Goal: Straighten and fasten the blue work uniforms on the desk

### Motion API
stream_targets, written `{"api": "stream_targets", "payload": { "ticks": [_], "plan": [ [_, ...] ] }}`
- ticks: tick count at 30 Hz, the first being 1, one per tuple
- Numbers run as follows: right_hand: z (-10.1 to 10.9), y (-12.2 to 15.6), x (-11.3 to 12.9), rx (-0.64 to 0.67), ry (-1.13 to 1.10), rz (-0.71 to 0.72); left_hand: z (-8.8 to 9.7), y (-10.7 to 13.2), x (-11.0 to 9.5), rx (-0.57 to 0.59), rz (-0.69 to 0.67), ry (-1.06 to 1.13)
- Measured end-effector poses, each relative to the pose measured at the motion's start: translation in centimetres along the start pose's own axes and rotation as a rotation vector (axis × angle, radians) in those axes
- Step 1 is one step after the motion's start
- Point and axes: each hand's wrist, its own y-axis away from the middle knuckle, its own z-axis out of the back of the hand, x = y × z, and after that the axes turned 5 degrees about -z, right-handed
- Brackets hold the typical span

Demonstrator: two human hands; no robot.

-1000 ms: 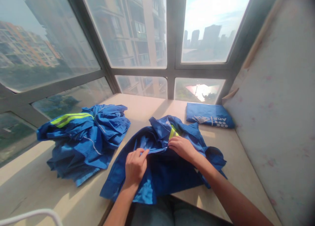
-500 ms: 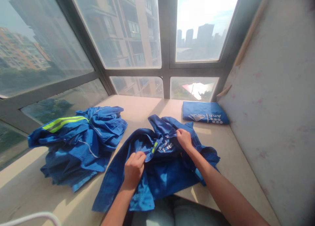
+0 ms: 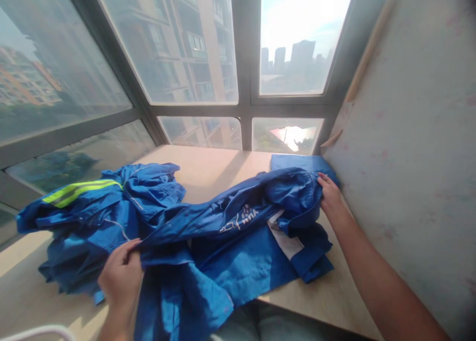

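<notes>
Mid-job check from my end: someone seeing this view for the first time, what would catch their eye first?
First, the blue garment with a white print, spread between the left hand and the right hand in the foreground. Next, the bright yellow-green band on the crumpled blue garment at the left. Behind them, the glaring window at upper right.

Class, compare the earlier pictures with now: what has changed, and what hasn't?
The left hand has moved left and the right hand right, stretching out the blue jacket they hold, which now partly hides the folded blue bundle. The crumpled garment on the left stays where it lay.
</notes>
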Motion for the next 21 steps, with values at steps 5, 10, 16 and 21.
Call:
{"api": "stream_targets", "payload": {
  "ticks": [5,10,16,21],
  "plan": [
    [2.2,1.7,-1.3,0.034,0.301,0.069,-2.2,1.7,0.6,0.333,0.206,0.014],
    [-0.7,9.4,-7.0,0.248,0.862,0.145,-5.6,7.2,-3.3,0.522,0.308,0.265],
    [-9.8,19.8,-10.6,0.51,0.93,0.096,-8.2,10.1,-12.4,0.798,0.274,0.564],
    [-13.3,23.9,-9.1,0.874,0.35,-0.31,-9.3,10.3,-14.6,0.8,0.214,0.435]
  ]
}}
